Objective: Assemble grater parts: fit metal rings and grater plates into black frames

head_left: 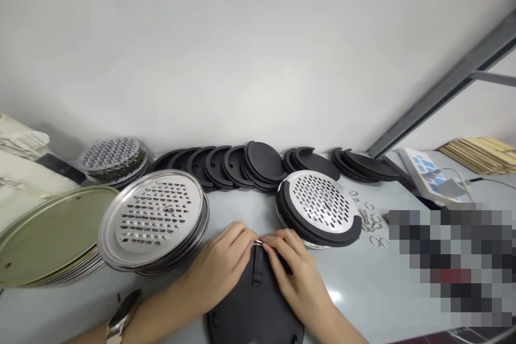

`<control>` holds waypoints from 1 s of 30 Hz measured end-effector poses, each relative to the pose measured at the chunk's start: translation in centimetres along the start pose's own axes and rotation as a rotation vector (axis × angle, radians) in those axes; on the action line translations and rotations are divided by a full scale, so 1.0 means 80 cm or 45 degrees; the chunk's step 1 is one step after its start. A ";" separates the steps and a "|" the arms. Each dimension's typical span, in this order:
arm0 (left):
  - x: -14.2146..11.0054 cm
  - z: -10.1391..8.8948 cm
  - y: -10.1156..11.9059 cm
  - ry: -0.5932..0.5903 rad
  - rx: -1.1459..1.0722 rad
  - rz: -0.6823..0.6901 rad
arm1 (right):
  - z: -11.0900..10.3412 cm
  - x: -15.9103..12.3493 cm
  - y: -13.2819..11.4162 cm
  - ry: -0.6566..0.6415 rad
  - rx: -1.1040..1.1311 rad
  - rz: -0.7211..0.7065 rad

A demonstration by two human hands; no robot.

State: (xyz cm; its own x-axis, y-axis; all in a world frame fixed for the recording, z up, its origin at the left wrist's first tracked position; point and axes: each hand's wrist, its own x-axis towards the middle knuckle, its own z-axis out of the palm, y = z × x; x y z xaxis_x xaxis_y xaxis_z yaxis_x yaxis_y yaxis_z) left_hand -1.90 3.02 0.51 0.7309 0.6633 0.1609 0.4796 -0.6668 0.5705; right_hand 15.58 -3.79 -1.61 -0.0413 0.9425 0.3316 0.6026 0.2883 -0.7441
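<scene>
A black round rubber lid [253, 314] with a raised strap lies on the grey table in front of me. Both hands meet at its far edge. My left hand [223, 266] and my right hand [296, 269] pinch a small metal ring [258, 243] at the end of the strap, fingers closed. A watch sits on my left wrist. To the left leans a stack of perforated steel discs [155, 217]. To the right lies a stack of steel discs framed in black rubber rims [320, 207].
Black rubber rims [242, 164] stand in rows along the wall. More perforated discs [110, 156] and plain gold-toned discs [48, 234] lie at the left. Loose metal rings [371, 223] are scattered at the right, beside a blurred patch. A white device [429, 174] and wooden slats [481, 153] lie further right.
</scene>
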 end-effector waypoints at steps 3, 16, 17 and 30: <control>0.000 0.001 -0.002 -0.020 0.064 0.051 | 0.000 -0.001 -0.001 -0.015 -0.008 0.014; -0.003 0.017 -0.006 0.127 -0.106 0.166 | 0.000 0.011 -0.008 -0.101 0.087 0.215; -0.003 0.016 -0.006 0.140 -0.120 0.190 | 0.000 0.011 -0.009 -0.117 0.100 0.251; 0.003 0.021 -0.010 0.328 -0.298 0.200 | -0.001 0.020 -0.010 -0.208 0.265 0.396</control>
State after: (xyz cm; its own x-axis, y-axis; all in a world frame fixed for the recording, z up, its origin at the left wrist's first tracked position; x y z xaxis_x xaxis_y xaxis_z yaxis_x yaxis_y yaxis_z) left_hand -1.32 3.12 -1.28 0.6263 0.6428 0.4412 0.2257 -0.6911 0.6866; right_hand 15.05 -2.55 -0.43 -0.0190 0.9997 -0.0119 0.4330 -0.0025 -0.9014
